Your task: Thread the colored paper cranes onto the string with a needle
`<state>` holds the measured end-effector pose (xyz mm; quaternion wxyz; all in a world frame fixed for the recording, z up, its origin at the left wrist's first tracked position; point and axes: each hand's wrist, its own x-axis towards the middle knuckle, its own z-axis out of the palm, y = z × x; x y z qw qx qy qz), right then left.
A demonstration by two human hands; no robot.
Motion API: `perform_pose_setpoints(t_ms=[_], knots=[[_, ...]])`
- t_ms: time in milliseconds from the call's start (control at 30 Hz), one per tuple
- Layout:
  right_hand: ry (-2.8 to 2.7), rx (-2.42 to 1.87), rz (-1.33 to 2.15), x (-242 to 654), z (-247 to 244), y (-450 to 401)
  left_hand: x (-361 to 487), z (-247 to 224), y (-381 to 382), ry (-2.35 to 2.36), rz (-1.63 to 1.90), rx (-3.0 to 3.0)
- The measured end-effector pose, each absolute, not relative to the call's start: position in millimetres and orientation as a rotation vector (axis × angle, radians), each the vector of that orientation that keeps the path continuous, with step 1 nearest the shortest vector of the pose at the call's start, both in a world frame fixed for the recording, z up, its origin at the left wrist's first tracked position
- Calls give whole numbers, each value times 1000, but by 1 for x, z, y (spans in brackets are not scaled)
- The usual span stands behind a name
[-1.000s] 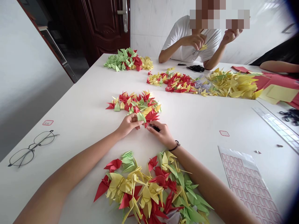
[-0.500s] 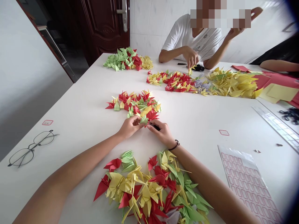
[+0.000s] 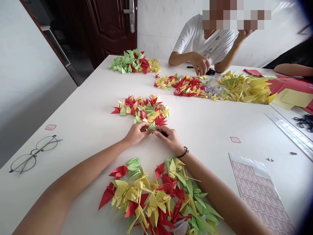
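My left hand is closed, its fingers pinching a small green folded paper crane with a bit of red under it. From the other side my right hand comes close, its fingers closed around a small black thing whose kind I cannot make out. Just beyond the fingertips lies a cluster of red, yellow and green paper cranes. Between my forearms, nearer to me, spreads a loose pile of paper cranes in the same colours.
Eyeglasses lie at left. On the right are a label sheet and a clear ruler. Across the white table, a person in a white shirt sits behind more cranes. Red paper lies at far right.
My hands and the green crane stay almost in place. Across the table, the person's raised hand has come lower and to the left, and the other hand has shifted slightly.
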<state>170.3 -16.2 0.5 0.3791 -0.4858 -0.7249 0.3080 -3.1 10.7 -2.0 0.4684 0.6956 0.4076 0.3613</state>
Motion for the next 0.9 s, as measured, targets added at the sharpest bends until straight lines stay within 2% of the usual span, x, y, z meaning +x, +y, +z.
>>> perform_pose_setpoints(t_ms=[900], knots=[[-1914,-1263,757,171,1,-16,-2,0,8,1070,832,1777]])
